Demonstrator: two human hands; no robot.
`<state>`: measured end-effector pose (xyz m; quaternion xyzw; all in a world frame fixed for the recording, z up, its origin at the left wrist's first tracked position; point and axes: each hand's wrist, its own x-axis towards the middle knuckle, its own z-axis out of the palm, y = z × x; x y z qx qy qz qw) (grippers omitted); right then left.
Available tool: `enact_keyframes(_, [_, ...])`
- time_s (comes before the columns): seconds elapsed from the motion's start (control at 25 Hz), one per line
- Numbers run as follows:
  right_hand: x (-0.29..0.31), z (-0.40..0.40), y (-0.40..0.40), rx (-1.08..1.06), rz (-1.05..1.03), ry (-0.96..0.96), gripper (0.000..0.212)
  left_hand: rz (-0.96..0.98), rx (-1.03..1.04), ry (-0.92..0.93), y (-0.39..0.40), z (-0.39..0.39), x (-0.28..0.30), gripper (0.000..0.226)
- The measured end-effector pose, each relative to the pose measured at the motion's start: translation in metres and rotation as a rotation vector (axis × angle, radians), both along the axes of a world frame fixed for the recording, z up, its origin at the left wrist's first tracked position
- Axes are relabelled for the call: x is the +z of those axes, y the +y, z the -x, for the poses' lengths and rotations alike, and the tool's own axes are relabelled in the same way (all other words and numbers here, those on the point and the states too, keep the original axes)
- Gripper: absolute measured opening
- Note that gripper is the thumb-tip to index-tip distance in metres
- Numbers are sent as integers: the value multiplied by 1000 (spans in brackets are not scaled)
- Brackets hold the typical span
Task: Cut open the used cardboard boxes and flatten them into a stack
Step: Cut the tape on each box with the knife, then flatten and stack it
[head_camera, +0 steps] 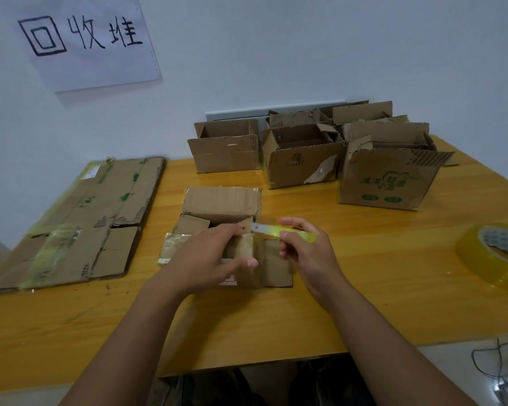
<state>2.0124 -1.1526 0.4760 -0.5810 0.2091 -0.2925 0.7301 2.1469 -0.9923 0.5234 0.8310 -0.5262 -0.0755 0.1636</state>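
Cutting step in hand: my right hand (302,247) grips the yellow knife (279,230), blade at the small box (226,230) at mid-table, which my left hand (211,259) clasps steady. Next move, I judge, calls for drawing the blade along the taped seam, clear of my fingers; flattened stack (79,224) lies left, uncut boxes (311,153) behind.

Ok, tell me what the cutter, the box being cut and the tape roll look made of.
Cutter: yellow-green handle, likely plastic; pale grey blade with a hole, probably metal.
Box: brown corrugated cardboard, matte, with glossy clear tape strips.
Tape roll: glossy yellowish translucent film, seemingly plastic, on a printed core.
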Motion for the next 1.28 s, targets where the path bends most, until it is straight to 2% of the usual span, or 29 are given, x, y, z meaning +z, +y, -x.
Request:
enact_keyframes(0.08, [-4, 4, 5, 14, -17, 22, 23, -10, -15, 51, 2, -2, 0, 81])
enact_keyframes(0.28, [-6, 4, 11, -1, -85, 43, 15, -58, -47, 163, 3, -9, 5, 76])
enact_keyframes(0.52, [-3, 1, 15, -50, -199, 11, 15, -42, -30, 122, 2, -9, 3, 79])
enact_keyframes(0.72, [1, 5, 22, 28, -104, 20, 14, -48, -38, 139, 1, -10, 2, 75])
enact_keyframes(1.28, [-10, 8, 31, -115, -97, -12, 13, -102, -40, 194, -3, -16, 5, 81])
